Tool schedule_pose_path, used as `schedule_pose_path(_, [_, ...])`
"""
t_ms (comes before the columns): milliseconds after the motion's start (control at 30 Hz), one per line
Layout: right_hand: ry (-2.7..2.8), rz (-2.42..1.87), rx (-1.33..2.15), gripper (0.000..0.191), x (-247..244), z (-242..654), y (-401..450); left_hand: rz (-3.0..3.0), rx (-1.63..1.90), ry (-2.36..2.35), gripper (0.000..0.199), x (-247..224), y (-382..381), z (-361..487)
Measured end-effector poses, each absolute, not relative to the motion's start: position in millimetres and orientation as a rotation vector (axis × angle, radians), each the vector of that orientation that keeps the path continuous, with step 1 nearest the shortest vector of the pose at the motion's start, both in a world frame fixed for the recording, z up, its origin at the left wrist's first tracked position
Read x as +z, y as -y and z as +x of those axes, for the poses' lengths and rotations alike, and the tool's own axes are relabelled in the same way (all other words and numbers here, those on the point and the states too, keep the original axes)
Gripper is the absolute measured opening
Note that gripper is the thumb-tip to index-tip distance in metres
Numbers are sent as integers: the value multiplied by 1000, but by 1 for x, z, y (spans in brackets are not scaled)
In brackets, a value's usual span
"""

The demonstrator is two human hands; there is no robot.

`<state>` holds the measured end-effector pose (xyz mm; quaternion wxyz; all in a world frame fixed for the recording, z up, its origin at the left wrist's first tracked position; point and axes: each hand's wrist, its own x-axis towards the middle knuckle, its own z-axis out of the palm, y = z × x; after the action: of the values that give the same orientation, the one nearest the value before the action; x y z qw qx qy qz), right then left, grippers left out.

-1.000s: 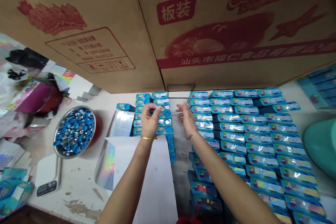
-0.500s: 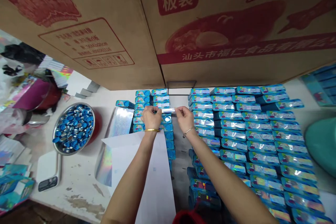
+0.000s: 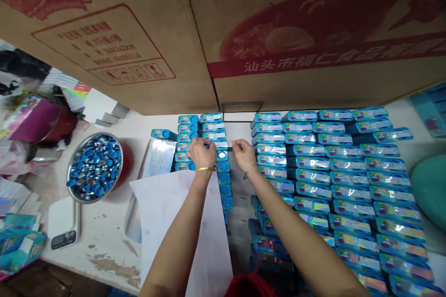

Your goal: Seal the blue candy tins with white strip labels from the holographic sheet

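Observation:
My left hand (image 3: 202, 153), with a gold bangle on its wrist, is pinched over the left block of blue tins (image 3: 190, 119). My right hand (image 3: 244, 154), wearing a thin bracelet, pinches just to the right of that block. A narrow shiny label strip (image 3: 225, 145) stretches between the fingertips, low over one of the tins; whether it touches the tin I cannot tell. Beneath my left forearm lies a large white sheet (image 3: 167, 209), with a holographic silver sheet (image 3: 160, 155) partly under it. Many tins beside these show labels on top.
Rows of labelled blue tins (image 3: 346, 164) fill the right side. Tall cardboard boxes (image 3: 139, 32) wall off the back. At left are a metal bowl (image 3: 120, 167) of small blue-and-silver pieces and a white device (image 3: 62, 222). A green round container (image 3: 430, 190) stands far right.
The strip between my hands has come down closer to the tins, and less of it shows. Both hands keep their pinch. The head view has shifted slightly.

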<state>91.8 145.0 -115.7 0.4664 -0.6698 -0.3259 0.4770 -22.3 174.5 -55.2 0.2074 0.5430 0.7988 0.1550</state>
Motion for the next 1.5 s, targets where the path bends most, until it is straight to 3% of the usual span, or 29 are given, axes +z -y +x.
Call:
schedule_pose_path(267, [485,-1468,1405,50,-122,84,-147,1537,408,-2240,5,-54,-171,-19])
schedule_pose_path(467, [239,-1451,1436,50,-129,68,-145,1344,482,-2361,58,-55,-170,-20])
schedule_pose_path(567, [208,-1501,1428,61,-132,64,-150,1299,476,-2355,63,-56,-173,-21])
schedule_pose_path(700, [476,-1709,1233,57,-118,69,-150,1269,461,-2356,65,-55,-175,-24])
schedule_pose_path(833, [1024,-1629,861,45,-82,72,-116,1329,597,-2178,49,-48,-174,-32])
schedule_pose_path(933, [1478,-1411,873,31,-61,67,-80,1417,727,-1869,23,-30,-168,-47])
schedule_pose_path(1033, [1683,-1246,896,12,-50,64,-49,1617,660,-1681,19,-3,-152,-76])
schedule_pose_path(1200, [1866,-1058,684,19,-47,76,-7,1975,37,-1498,37,27,-94,-128])
schedule_pose_path(1300, [1950,-1026,563,22,-53,86,17,2023,-235,-1374,34,25,-49,-138])
schedule_pose_path(1400, [1917,-1030,718,25,-58,93,36,1993,-239,-1412,23,22,-16,-135])
schedule_pose_path(1500, [1528,-1172,1108,33,-53,93,41,1991,-61,-1449,20,27,-4,-132])
